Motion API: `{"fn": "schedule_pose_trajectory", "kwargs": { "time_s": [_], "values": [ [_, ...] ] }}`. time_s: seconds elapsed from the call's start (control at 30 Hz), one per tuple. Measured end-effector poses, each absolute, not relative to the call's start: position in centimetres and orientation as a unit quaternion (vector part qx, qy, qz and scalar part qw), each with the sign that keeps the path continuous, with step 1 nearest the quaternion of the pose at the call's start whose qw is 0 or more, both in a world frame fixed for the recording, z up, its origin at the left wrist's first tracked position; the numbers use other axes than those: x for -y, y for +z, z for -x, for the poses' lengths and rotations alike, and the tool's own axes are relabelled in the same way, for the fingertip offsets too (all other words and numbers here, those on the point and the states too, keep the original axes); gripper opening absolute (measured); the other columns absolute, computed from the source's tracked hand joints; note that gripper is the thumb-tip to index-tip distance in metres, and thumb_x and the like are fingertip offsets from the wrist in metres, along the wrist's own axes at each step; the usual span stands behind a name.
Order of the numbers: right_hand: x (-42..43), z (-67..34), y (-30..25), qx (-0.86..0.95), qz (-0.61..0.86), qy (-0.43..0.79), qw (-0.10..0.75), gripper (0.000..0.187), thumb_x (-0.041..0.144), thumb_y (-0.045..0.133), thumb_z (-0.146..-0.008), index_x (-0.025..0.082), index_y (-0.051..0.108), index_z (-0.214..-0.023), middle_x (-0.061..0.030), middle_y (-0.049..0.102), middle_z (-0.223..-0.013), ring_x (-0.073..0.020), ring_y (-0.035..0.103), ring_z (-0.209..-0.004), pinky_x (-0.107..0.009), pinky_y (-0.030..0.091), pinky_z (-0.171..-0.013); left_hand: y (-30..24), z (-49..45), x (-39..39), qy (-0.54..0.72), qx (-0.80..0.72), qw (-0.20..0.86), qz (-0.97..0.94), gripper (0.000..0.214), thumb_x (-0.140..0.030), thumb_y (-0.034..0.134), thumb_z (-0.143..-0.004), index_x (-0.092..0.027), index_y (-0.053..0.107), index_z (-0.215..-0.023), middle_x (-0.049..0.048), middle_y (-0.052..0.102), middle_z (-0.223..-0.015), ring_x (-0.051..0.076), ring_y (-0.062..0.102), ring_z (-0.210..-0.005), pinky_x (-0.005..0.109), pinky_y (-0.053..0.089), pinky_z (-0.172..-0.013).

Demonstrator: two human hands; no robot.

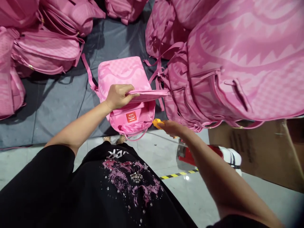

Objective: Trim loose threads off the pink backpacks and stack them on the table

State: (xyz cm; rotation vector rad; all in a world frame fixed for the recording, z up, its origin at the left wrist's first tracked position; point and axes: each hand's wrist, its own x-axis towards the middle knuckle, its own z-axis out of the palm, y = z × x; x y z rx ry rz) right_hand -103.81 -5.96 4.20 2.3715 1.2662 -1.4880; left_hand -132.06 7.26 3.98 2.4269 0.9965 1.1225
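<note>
A pink backpack (123, 71) lies on the dark cloth with its main compartment unzipped. My left hand (120, 96) is closed on the edge of its raised front panel (149, 95). Inside the opening, a red-orange label (131, 117) shows on the pink lining. My right hand (172, 127) is closed around a small yellow-orange tool (157, 123) just right of the bag's opening. Most of that tool is covered by the fingers, so its exact kind is hidden. Its front end points toward the bag's rim, close to the zipper.
Large pink backpacks (228, 57) are piled on the right, and more pink bags (47, 50) lie at the left and back on the dark cloth (59, 101). Below right are a cardboard box (256, 152), a red-and-white object (213, 152) and yellow-black floor tape (179, 174).
</note>
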Motion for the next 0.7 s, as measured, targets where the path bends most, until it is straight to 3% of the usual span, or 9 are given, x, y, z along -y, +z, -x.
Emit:
{"fn": "schedule_pose_trajectory", "kwargs": {
  "time_s": [0.13, 0.33, 0.47, 0.6, 0.7],
  "values": [
    [4.5, 103.6, 5.3, -0.401, -0.762, -0.506, 0.051, 0.023, 0.039, 0.066, -0.092, 0.018, 0.062, -0.083, 0.0047, 0.045, -0.045, -0.0108, 0.04, -0.034, -0.022, 0.032, -0.039, 3.9, 132.2, -6.7, 0.401, -0.352, 0.149, -0.833, 0.055, -0.063, 0.042, -0.098, -0.019, 0.066, -0.076, 0.0044, 0.064, -0.065, 0.017, 0.058, -0.059, 0.029, 0.035, -0.057],
    [6.3, 105.1, 4.9, -0.405, -0.738, -0.534, -0.071, 0.031, 0.044, 0.034, -0.106, 0.021, 0.053, -0.095, 0.0043, 0.043, -0.053, -0.0106, 0.039, -0.04, -0.023, 0.033, -0.044, 3.9, 133.0, -6.2, 0.367, -0.39, 0.185, -0.824, 0.067, -0.075, 0.034, -0.095, -0.02, 0.066, -0.078, 0.0065, 0.068, -0.07, 0.017, 0.059, -0.063, 0.031, 0.038, -0.06],
    [9.2, 105.1, 3.9, -0.378, -0.731, -0.55, -0.139, 0.039, 0.054, 0.032, -0.103, 0.023, 0.05, -0.087, 0.0037, 0.04, -0.052, -0.013, 0.04, -0.043, -0.026, 0.037, -0.045, 4.1, 133.2, -4.1, 0.374, -0.391, 0.193, -0.819, 0.065, -0.077, 0.036, -0.092, -0.022, 0.07, -0.081, 0.0088, 0.072, -0.077, 0.024, 0.066, -0.07, 0.037, 0.046, -0.063],
    [13.4, 103.0, 3.0, -0.331, -0.719, -0.577, -0.201, 0.049, 0.073, 0.041, -0.09, 0.025, 0.051, -0.088, 0.0045, 0.044, -0.053, -0.0151, 0.044, -0.043, -0.031, 0.043, -0.049, 2.7, 135.1, 1.7, 0.267, -0.442, 0.313, -0.797, 0.039, -0.059, 0.054, -0.087, -0.032, 0.076, -0.104, 0.0049, 0.076, -0.108, 0.034, 0.069, -0.104, 0.05, 0.053, -0.094],
    [16.7, 100.5, 2.5, -0.311, -0.689, -0.608, -0.242, 0.061, 0.088, 0.047, -0.073, 0.027, 0.052, -0.082, 0.0009, 0.055, -0.06, -0.0178, 0.055, -0.051, -0.039, 0.053, -0.064, -1.2, 137.9, 5.3, 0.213, -0.436, 0.435, -0.758, 0.048, -0.06, 0.07, -0.075, -0.039, 0.072, -0.118, 0.0005, 0.069, -0.133, 0.033, 0.061, -0.129, 0.047, 0.048, -0.113]
  ]
}}
